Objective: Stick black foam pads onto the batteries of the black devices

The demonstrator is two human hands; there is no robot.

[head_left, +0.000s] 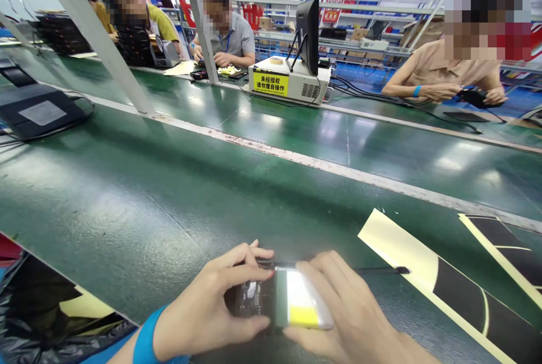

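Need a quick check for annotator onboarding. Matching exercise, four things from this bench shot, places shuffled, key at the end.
Things:
1. Monitor
2. Pack with a yellow patch
3. Black plastic bag
4. Pale sheet with black patches

Places:
A. At the picture's lower left
B. Between thumb and fingers of the right hand
C. On the green bench, right of both hands
D. On top of a white box

Pairs: 1-D, 2-B, 3-A, 4-C

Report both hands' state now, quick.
Left hand: curved around the dark shiny piece; whether it grips cannot be told.
Right hand: closed, holding the white-and-yellow piece.
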